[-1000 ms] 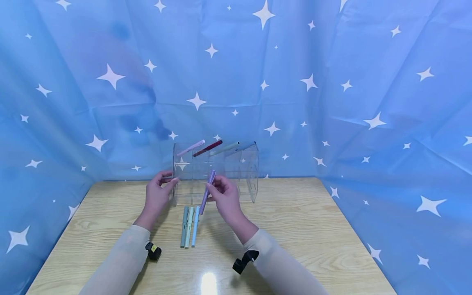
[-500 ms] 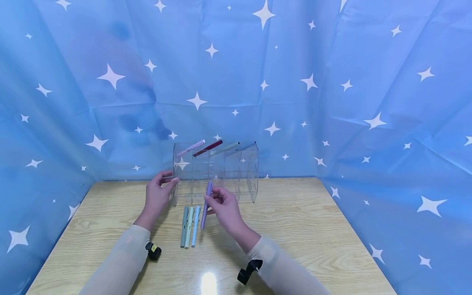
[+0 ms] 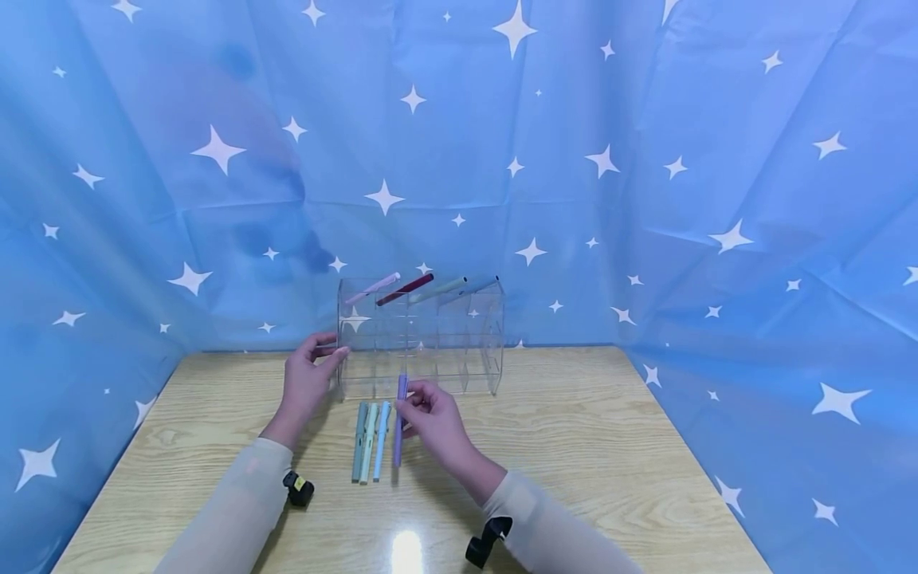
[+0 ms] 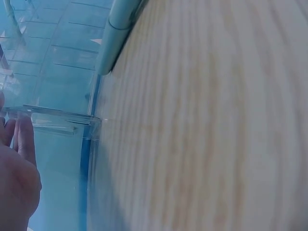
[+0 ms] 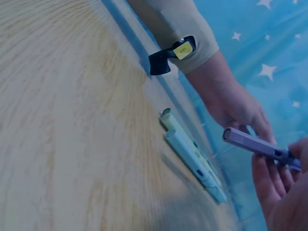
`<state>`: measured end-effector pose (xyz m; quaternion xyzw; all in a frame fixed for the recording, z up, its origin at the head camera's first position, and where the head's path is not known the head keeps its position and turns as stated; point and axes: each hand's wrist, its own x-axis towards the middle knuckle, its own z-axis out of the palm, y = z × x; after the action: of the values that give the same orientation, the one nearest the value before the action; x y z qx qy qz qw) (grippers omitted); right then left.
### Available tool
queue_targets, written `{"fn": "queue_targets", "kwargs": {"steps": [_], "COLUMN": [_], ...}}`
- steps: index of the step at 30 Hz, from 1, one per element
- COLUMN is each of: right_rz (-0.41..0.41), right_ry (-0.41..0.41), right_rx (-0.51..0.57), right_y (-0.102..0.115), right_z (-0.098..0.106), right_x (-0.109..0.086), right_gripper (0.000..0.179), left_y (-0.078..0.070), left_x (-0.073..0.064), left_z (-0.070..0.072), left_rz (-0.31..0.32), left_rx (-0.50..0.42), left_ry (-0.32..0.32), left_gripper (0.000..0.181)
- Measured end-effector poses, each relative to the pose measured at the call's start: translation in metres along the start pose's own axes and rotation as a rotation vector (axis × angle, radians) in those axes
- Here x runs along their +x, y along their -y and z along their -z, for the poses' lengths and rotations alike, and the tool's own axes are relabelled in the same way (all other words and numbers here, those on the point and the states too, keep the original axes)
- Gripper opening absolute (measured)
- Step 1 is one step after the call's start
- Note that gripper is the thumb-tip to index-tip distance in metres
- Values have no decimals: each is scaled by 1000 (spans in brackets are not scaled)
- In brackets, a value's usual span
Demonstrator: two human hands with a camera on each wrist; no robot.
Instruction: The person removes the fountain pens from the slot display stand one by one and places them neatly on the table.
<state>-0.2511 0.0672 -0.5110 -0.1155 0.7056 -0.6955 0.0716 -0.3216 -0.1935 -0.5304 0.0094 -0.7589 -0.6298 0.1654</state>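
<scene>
In the head view, my right hand [image 3: 439,426] pinches a purple pen [image 3: 400,422] between thumb and fingers, just right of a row of pens on the table. That row holds a dark green pen [image 3: 360,442], a pale green pen [image 3: 369,442] and a light blue pen [image 3: 382,441], lying side by side. The purple pen's barrel is tilted above the wood in the right wrist view. My left hand [image 3: 308,383] grips the left side of a clear acrylic rack [image 3: 423,378], thumb toward the front. In the left wrist view, its fingers [image 4: 25,139] meet the clear edge.
Across the rack's top lie a lilac pen [image 3: 371,288], a dark red pen [image 3: 405,289], a pale green pen [image 3: 439,289] and a blue-grey pen [image 3: 469,289]. A blue star-patterned curtain [image 3: 459,143] hangs behind the wooden table [image 3: 574,446].
My right hand has brought the purple pen down and toward me from in front of the rack, to beside the light blue pen. My left hand has stayed at the rack.
</scene>
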Motion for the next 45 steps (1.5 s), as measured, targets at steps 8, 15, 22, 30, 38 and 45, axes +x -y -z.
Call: {"fn": "queue_targets", "kwargs": {"steps": [8,15,22,30,38,45], "right_rz": [-29,-38,-67,-149,-155,-160], "right_ry": [16,37,22,31,32,25], "right_rx": [1,-4,-3,1,-49,-92], "right_y": [-9,-18,-25,-31,-35,-34], "right_z": [-3,-3,-3,-4,-4,-9], "right_x": [-3,-3,-4,-2,3,7], "right_gripper": [28,32,26,28,30,34], "left_y": [0,0,1,-1,-1,0], "left_x": [-1,0,1,0,0,0], "left_z": [0,0,0,0,1,1], "left_rz": [-6,-14,-15,5,5,4], "left_rx": [-1,-12,-22,-28,-28,-17], "left_ry": [4,4,4,4,9,3], "left_gripper": [47,47,45,45,45,44]}}
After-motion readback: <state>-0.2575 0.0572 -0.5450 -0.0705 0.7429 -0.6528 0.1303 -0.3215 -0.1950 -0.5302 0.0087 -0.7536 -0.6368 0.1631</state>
